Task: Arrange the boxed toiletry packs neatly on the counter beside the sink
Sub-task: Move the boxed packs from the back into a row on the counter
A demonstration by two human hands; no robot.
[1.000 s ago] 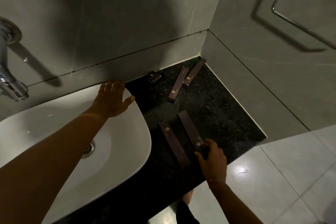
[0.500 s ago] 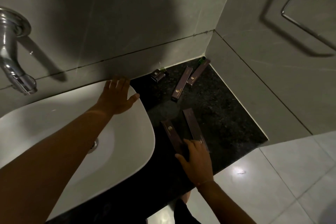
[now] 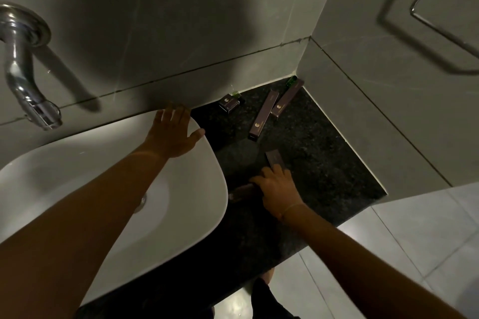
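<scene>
Five dark brown boxed packs on black speckled tabletop (image 3: 324, 153), placed relative to sink (image 3: 202, 189). Small short box (image 3: 228, 104) just right of sink's far corner, by wall. Two long slim boxes farther right: one (image 3: 263, 119) angled, another (image 3: 287, 101) touching it, reaching the corner. Nearer: long box (image 3: 275, 158) partly covered; another (image 3: 242, 192) blurred, just beside sink's right rim.

Left hand (image 3: 172, 134) flat, right hand (image 3: 278, 189) curled downward.
</scene>
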